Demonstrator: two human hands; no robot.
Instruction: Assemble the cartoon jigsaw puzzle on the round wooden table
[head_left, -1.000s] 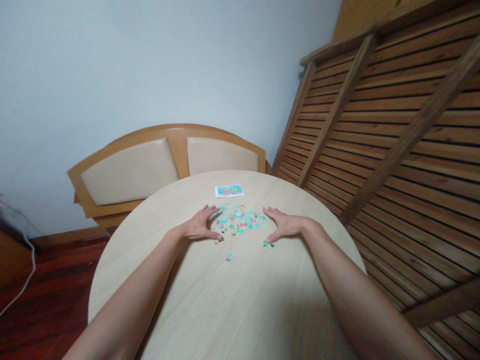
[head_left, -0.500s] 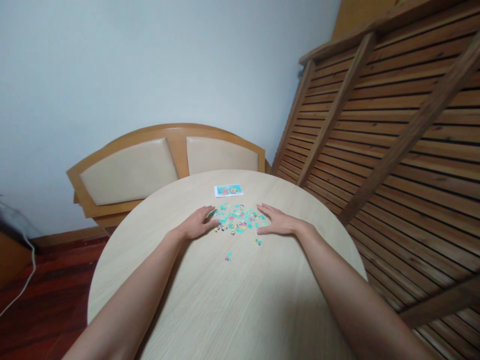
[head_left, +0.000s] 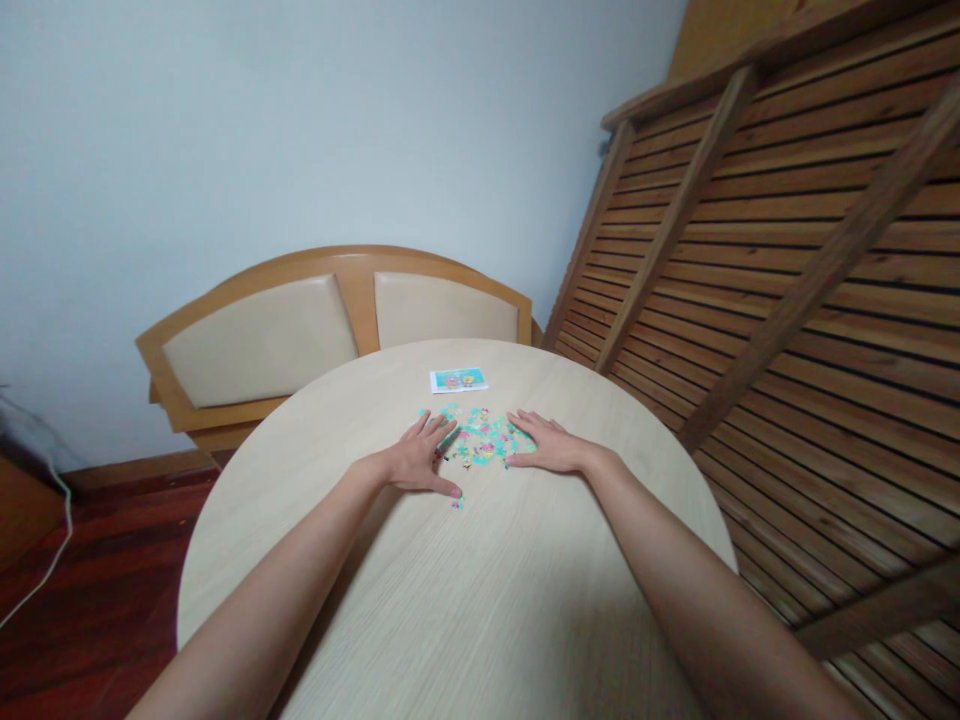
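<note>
Plainly, the left grip (head_left: 415,463) lay palm down at the left flank of the pieces (head_left: 484,449), its fingers fanned and its thumb stretched apart from them; nothing showed pinched in it. A few pieces sat in the gap between that thumb and forefinger, others just past the fingertips; whether skin touched any of them could not be told. At the thumb's tip, on the near side, was a lone piece (head_left: 457,504), so close that contact could not be ruled out. Farther off, beyond both grips, the card (head_left: 459,380) rested flat on the table (head_left: 480,610). Most of the pieces were strewn between the two grips, mainly teal with touches of pink and yellow. They looked light and fairly stiff, probably thin cardboard, and apt to skid; their narrow knobs seemed the fragile part, liable to bend. Flat fingertip pressure seemed right for sliding them, while for lifting, a pinch across opposite edges of the body, clear of the knobs, looked the soundest hold. Rightmost, the right grip (head_left: 551,447) was likewise spread, thumb apart from fingers, its tips at the right rim of the scatter, with nothing visibly pinched.
</note>
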